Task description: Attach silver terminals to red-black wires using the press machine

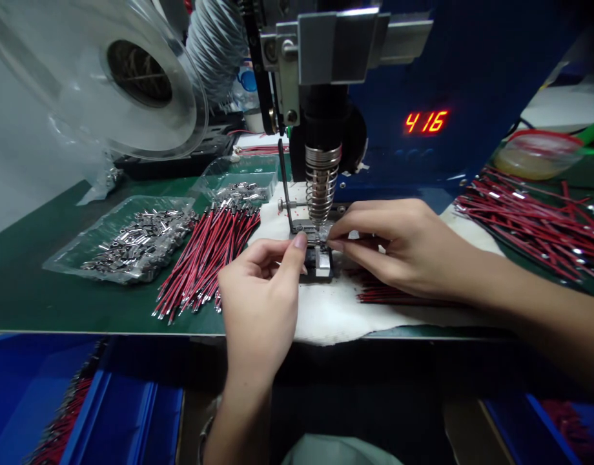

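Observation:
My left hand (263, 290) is closed in a pinch at the left side of a small metal jig (323, 259). From the right, my right hand (398, 242) reaches in with thumb and fingertips pressed together at the jig's upper edge. Whatever sits between the fingertips of either hand is too small to make out. Right above the jig hangs the spring-wrapped tip (323, 184) of a soldering machine. A bundle of red and black wires (207, 258) lies to the left of my left hand. More red and black wires (398, 294) lie beneath my right hand.
Clear plastic trays of small metal parts (142, 242) stand on the left. A blue machine housing (413, 161) reading 416 rises behind. At the right lie loose wires (534, 219) near a red-rimmed container (539, 155). A white cloth (321, 316) covers the table's front; blue bins (127, 400) sit below.

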Demonstrator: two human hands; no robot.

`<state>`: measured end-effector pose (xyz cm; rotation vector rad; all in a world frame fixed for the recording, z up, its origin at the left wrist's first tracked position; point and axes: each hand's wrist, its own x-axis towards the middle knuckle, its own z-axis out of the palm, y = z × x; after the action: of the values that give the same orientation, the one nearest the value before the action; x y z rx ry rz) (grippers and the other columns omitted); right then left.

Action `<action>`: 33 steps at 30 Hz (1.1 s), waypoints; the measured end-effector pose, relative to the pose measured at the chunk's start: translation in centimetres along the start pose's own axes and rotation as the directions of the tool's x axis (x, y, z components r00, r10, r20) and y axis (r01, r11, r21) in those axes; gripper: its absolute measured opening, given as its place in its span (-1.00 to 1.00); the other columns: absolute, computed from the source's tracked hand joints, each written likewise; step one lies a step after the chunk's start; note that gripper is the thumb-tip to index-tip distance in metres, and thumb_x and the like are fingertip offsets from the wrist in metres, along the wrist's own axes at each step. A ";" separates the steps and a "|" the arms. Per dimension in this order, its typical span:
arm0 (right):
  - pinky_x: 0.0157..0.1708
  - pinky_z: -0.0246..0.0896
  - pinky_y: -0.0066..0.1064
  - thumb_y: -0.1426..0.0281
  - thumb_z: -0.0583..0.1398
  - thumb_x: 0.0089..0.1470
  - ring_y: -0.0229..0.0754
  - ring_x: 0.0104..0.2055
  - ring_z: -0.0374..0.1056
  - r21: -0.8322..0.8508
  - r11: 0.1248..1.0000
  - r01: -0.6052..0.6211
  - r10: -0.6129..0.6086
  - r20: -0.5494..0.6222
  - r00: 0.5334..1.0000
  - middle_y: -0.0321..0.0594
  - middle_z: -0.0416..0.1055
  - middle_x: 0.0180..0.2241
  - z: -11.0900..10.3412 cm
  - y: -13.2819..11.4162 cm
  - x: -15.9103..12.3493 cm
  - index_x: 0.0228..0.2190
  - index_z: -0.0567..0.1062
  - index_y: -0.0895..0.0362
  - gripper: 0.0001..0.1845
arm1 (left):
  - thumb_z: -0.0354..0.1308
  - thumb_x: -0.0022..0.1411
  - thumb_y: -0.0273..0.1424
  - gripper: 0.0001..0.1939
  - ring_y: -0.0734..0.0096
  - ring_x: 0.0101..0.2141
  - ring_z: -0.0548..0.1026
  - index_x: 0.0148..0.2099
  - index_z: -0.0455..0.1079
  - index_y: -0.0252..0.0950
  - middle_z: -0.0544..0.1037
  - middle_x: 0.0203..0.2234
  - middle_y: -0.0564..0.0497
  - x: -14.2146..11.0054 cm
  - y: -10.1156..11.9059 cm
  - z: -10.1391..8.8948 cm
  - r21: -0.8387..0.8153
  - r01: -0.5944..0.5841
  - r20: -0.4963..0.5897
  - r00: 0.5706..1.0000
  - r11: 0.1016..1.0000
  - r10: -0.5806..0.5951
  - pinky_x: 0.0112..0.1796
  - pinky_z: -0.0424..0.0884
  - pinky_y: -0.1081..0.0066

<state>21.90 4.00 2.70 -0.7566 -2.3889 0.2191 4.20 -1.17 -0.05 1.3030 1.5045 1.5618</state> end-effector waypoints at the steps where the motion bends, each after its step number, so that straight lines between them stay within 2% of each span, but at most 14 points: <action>1: -0.40 0.12 -0.44 0.55 0.18 0.13 -0.29 -0.43 0.32 0.000 1.000 -0.003 0.003 -0.001 1.000 -0.22 0.50 -0.36 0.0 0.0 0.0 -0.28 0.56 0.22 -0.85 | 0.30 0.16 -0.26 -0.78 0.65 -0.64 0.22 -0.44 0.51 -0.29 0.42 -0.64 0.14 0.0 0.0 0.0 -0.005 0.001 0.000 1.000 1.000 -0.001 -0.52 0.25 0.57; 17: -0.38 0.14 -0.44 0.55 0.15 0.16 -0.26 -0.37 0.36 -0.008 1.000 0.025 -0.025 0.004 1.000 -0.15 0.51 -0.31 0.0 0.1 0.0 -0.24 0.56 0.24 -0.81 | 0.30 0.17 -0.26 -0.78 0.65 -0.64 0.22 -0.44 0.50 -0.28 0.45 -0.62 0.14 -0.1 -0.1 -0.1 0.002 -0.022 0.000 1.000 1.000 0.022 -0.57 0.20 0.58; 27: -0.35 0.17 -0.43 0.53 0.15 0.18 -0.24 -0.33 0.38 -0.023 1.000 0.012 -0.011 0.034 0.999 -0.17 0.50 -0.30 -0.2 0.1 -0.1 -0.22 0.57 0.24 -0.80 | 0.30 0.17 -0.26 -0.78 0.63 -0.64 0.22 -0.44 0.50 -0.29 0.40 -0.65 0.14 0.0 0.0 0.0 0.008 -0.014 0.001 1.000 1.000 0.014 -0.53 0.25 0.57; 33: -0.35 0.18 -0.42 0.52 0.14 0.18 -0.23 -0.33 0.38 -0.015 1.000 0.015 -0.014 0.035 0.999 -0.16 0.50 -0.30 -0.2 0.1 0.0 -0.23 0.57 0.22 -0.80 | 0.28 0.17 -0.25 -0.77 0.59 -0.61 0.29 -0.43 0.50 -0.30 0.44 -0.62 0.10 0.0 0.0 -0.1 0.013 -0.011 0.015 1.000 1.000 0.010 -0.53 0.25 0.54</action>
<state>22.07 4.10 2.83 -0.7482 -2.4303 0.2103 4.14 -1.21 -0.07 1.3293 1.5035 1.5478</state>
